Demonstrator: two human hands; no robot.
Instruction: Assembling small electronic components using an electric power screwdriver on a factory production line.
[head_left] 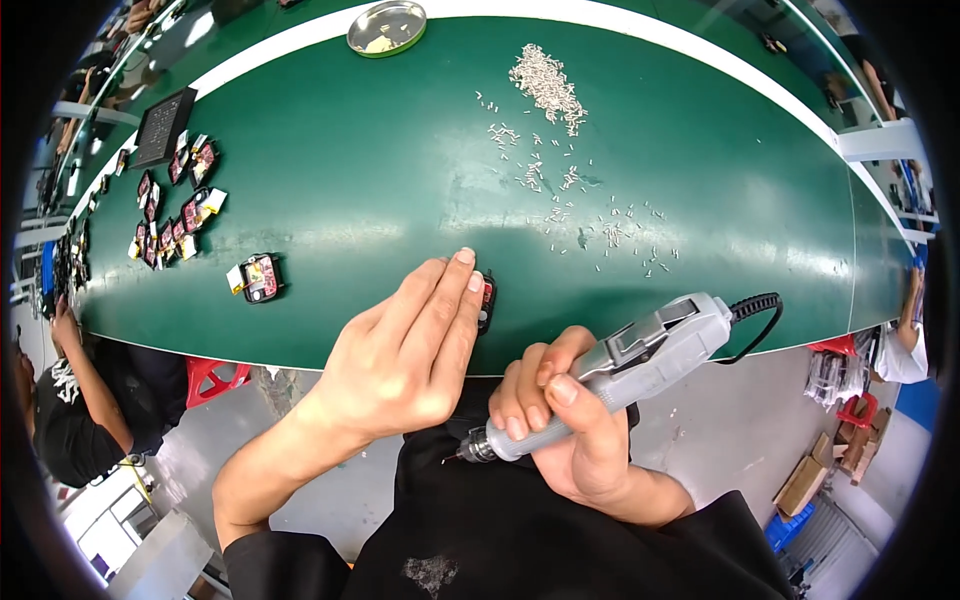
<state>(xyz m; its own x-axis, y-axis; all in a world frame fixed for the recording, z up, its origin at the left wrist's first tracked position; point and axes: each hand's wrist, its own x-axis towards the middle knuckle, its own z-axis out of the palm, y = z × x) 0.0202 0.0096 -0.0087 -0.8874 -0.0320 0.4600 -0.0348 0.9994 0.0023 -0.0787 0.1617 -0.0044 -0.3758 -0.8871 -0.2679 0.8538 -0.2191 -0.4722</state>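
Note:
My left hand [405,350] reaches over the near edge of the green table with its fingers stretched out side by side. Its fingertips lie over a small black-and-red device [488,304], most of which they cover. The thumb is out of sight. My right hand [570,415] is wrapped round a grey electric screwdriver [655,350], held tilted in front of my body. The bit [462,453] points down and left, away from the device. Something tiny and pale is at the bit's tip, too small to make out. A black coiled cord [757,305] leaves the tool's upper end.
Small silver screws [548,85] lie in a heap at the back, with several strewn nearer me. A round metal dish [387,28] stands at the far edge. Leftward are an opened device [260,278], several similar ones [190,212] and a black tray [163,127]. Another person [95,400] sits at left.

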